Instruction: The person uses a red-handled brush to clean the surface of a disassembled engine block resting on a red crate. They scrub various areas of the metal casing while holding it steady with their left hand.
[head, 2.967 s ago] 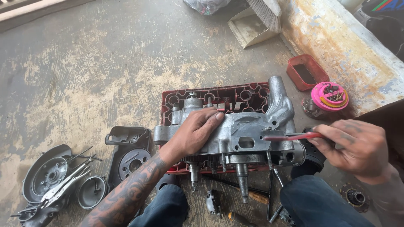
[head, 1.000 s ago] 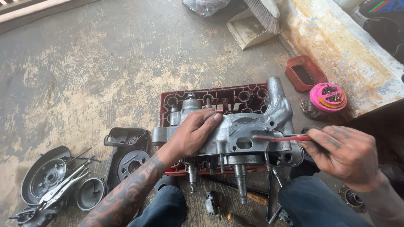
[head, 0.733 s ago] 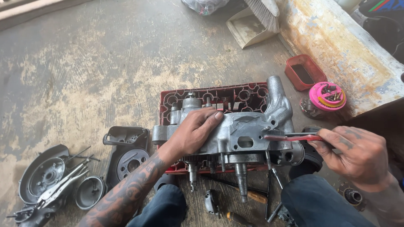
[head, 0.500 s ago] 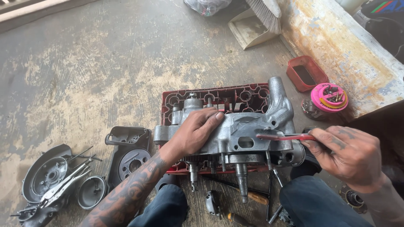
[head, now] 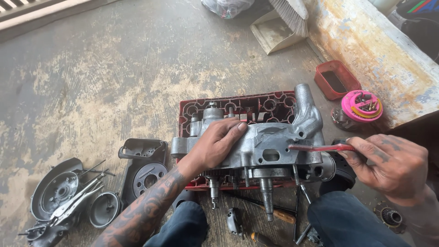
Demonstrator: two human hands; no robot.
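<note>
A grey metal engine case (head: 274, 148) lies on a red plastic crate (head: 238, 107) on the concrete floor, between my knees. My left hand (head: 217, 144) rests flat on the top left of the case and steadies it. My right hand (head: 391, 164) grips a slim red-handled brush (head: 320, 147). The brush points left, and its bristled tip touches the right side of the case just below the upright grey pipe stub (head: 306, 112). Shafts and studs stick out of the case's near edge toward me.
Dark engine covers (head: 144, 167), a round cover (head: 55, 192) and pliers (head: 75, 201) lie at the left. A red tray (head: 336, 80) and a pink round container of small parts (head: 361, 105) sit at the right by a worn ledge (head: 370, 45). A dustpan and broom (head: 279, 25) lie farther off.
My right hand has moved the brush back and forth by small strokes against the right side of the case. My left hand has stayed in place on the case.
</note>
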